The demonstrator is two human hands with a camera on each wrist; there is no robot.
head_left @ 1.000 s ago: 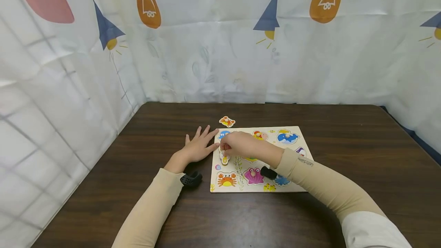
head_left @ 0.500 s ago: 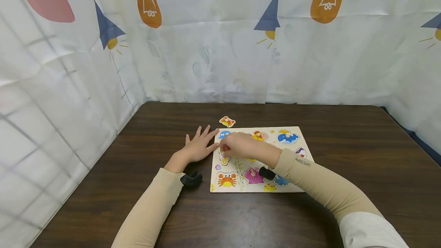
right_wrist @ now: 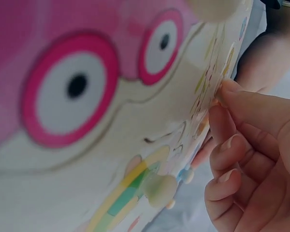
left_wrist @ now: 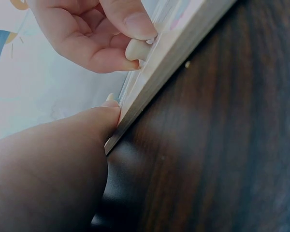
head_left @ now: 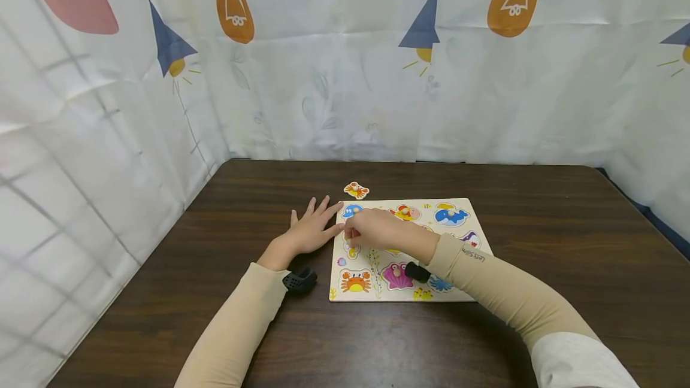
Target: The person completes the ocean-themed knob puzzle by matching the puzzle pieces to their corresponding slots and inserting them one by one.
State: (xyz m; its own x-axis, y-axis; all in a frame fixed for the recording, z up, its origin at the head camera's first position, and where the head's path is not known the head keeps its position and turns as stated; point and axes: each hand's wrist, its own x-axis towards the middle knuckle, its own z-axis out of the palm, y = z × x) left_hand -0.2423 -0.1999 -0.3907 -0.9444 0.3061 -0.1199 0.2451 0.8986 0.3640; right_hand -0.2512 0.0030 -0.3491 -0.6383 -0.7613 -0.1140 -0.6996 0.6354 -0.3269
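A wooden knob puzzle board [head_left: 360, 263] with sea-animal pieces lies on the table. My right hand [head_left: 375, 226] reaches across its left part, thumb and finger pinching the pale knob [left_wrist: 137, 50] of a puzzle piece. Only that piece's yellow curled tail, like a seahorse's [head_left: 353, 252], shows below the hand; the rest is hidden. My left hand [head_left: 305, 233] rests flat with fingers spread at the board's left edge, its thumb [left_wrist: 104, 118] touching the edge. Beyond the board lies a loose orange puzzle piece [head_left: 356, 190].
Around the hands sit an orange crab piece [head_left: 355, 282], a pink shell piece [head_left: 397, 276] and a blue whale piece [head_left: 450, 216] in the board. The brown table [head_left: 259, 196] extends to a patterned curtain [head_left: 334, 94] behind. Both wrists carry black cameras.
The piece under my right hand has settled flatter against the board since a second ago. My right forearm has shifted slightly left; my left hand stays in place.
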